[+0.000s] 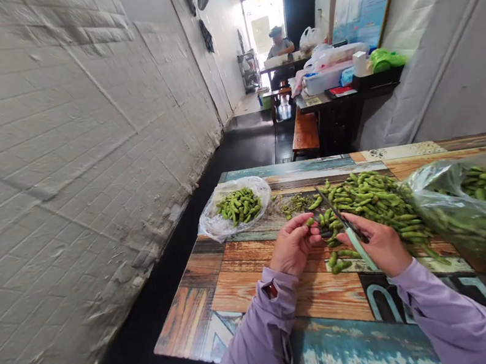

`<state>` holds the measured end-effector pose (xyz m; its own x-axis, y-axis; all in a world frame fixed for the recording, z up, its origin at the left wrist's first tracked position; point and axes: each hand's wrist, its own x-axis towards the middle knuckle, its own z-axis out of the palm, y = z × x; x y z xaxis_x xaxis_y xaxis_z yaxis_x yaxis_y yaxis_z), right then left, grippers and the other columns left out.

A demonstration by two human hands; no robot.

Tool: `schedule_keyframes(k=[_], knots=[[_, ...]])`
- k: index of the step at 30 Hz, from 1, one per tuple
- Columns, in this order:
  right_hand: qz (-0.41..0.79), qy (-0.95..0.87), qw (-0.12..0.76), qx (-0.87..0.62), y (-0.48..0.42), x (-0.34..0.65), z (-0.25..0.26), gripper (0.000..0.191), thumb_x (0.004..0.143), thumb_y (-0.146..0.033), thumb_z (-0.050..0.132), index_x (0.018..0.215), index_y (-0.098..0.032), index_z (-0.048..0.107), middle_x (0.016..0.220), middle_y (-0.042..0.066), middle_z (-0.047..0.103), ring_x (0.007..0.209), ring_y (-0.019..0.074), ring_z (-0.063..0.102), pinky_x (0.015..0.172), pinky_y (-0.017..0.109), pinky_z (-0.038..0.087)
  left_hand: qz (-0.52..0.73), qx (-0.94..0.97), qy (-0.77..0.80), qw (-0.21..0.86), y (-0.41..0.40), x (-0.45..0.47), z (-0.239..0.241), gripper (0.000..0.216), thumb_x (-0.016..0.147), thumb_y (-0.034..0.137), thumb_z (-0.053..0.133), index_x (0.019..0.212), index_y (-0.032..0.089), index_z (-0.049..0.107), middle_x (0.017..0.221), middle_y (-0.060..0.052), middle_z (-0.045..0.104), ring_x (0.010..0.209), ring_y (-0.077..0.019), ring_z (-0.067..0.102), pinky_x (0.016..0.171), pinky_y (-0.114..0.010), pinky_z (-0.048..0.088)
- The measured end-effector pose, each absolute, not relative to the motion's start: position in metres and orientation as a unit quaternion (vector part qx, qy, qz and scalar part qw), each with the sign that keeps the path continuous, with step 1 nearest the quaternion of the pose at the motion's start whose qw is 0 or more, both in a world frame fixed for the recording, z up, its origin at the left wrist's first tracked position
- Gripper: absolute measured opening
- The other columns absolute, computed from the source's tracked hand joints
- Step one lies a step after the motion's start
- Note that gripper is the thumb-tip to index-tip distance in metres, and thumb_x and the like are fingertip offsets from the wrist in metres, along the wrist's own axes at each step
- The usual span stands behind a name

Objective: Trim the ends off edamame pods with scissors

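My left hand point(294, 243) is closed, pinching a green soybean pod point(310, 222) between thumb and fingertips. My right hand point(380, 241) grips a pair of scissors point(356, 244) with a pale green handle, its dark blades pointing up and to the left. Behind and beside the right hand spreads a large pile of soybean pods point(366, 195). A few loose pods point(341, 262) lie on the table between my hands. Small trimmings point(296, 204) are scattered beyond the left hand. To the left, more pods point(240, 206) sit in an opened clear plastic bag point(212, 221).
A big clear bag of pods point(473, 218) stands at the right of the patterned wooden table point(257, 266). Farther back are a dark table with a plastic box point(330, 77), a bench point(305, 131) and a seated person point(280, 46). A white brick wall point(60, 175) runs along the left.
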<state>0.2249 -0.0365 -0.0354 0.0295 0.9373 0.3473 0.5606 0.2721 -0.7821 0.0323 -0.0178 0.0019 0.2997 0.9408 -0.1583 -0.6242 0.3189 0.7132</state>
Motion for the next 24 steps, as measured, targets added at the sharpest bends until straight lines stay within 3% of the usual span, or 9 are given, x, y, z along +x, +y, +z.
schedule_keyframes(k=[10,14,17,24], knots=[[0.134,-0.743,0.409,-0.512,-0.041,0.218,-0.026,0.046,0.077,-0.041,0.060,0.120,-0.025,0.059,0.112,0.005,0.067,0.101,0.0232,0.064,0.090,0.037,0.052,0.506,0.290,0.292,0.758,-0.020,0.033,0.006,0.022,0.069,0.022,0.074,0.086,0.009,0.067,0.078,-0.007,0.067,0.062,-0.0085,0.062,0.059,-0.017,0.051],[0.151,-0.753,0.389,-0.509,-0.042,0.218,-0.023,0.048,0.078,-0.041,0.060,0.122,-0.023,0.055,0.110,0.008,0.065,0.092,0.0212,0.065,0.080,0.032,0.055,0.511,0.291,0.290,0.755,-0.020,0.033,0.005,0.028,0.063,0.016,0.077,0.088,0.010,0.064,0.078,-0.006,0.066,0.065,-0.0080,0.062,0.062,-0.016,0.051],[0.161,-0.756,0.378,-0.509,-0.042,0.218,-0.023,0.048,0.078,-0.041,0.060,0.123,-0.025,0.053,0.104,0.006,0.064,0.085,0.0195,0.064,0.073,0.031,0.056,0.514,0.294,0.300,0.748,-0.019,0.032,0.004,0.031,0.064,0.019,0.077,0.089,0.010,0.061,0.076,-0.005,0.065,0.059,-0.0069,0.060,0.056,-0.016,0.050],[0.159,-0.771,0.360,-0.501,-0.042,0.216,-0.026,0.050,0.077,-0.039,0.061,0.125,-0.026,0.052,0.100,0.005,0.063,0.082,0.0184,0.062,0.075,0.031,0.054,0.535,0.307,0.297,0.729,-0.018,0.033,0.008,0.036,0.070,0.035,0.072,0.094,0.016,0.053,0.068,0.002,0.060,0.045,-0.0056,0.049,0.038,-0.015,0.037]])
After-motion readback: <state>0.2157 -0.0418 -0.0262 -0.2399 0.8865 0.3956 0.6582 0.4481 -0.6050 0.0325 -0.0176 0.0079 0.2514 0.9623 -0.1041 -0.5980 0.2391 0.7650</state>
